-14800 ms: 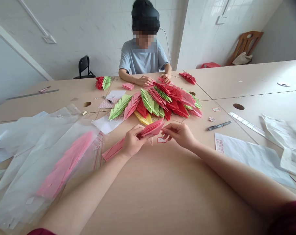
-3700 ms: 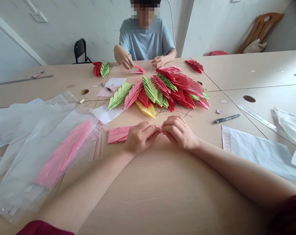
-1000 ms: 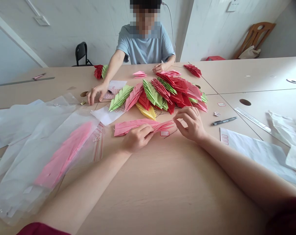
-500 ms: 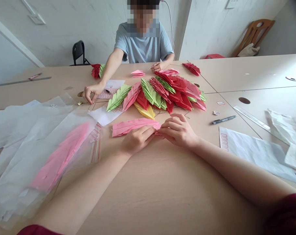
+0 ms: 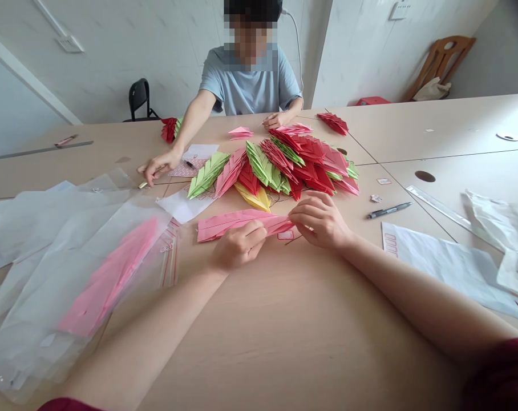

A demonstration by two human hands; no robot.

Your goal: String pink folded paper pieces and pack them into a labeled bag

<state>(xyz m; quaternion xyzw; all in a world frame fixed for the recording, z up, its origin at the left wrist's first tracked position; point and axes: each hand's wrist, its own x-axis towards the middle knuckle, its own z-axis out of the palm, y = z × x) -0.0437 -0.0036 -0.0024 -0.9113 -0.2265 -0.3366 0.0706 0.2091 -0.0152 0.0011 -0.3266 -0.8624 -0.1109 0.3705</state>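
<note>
A long pink origami strip made of stacked folded paper units lies on the wooden table just in front of the pile. My left hand is pressed over its middle, fingers curled on the paper. My right hand pinches the strip's right end, where it narrows. Beyond both hands lies a heap of red, pink, green and yellow folded paper leaves. A co-worker's hand rests at the far left of the heap, and their other hand is at the far edge.
Left of my arm, clear plastic zip bags hold pink paper. On the right are a pen, a steel ruler and a white sheet. A small red-bordered label and dark thread lie by my right hand.
My right hand has shifted right and the strip's thin end now extends further right. The co-worker's near hand has moved slightly left.
</note>
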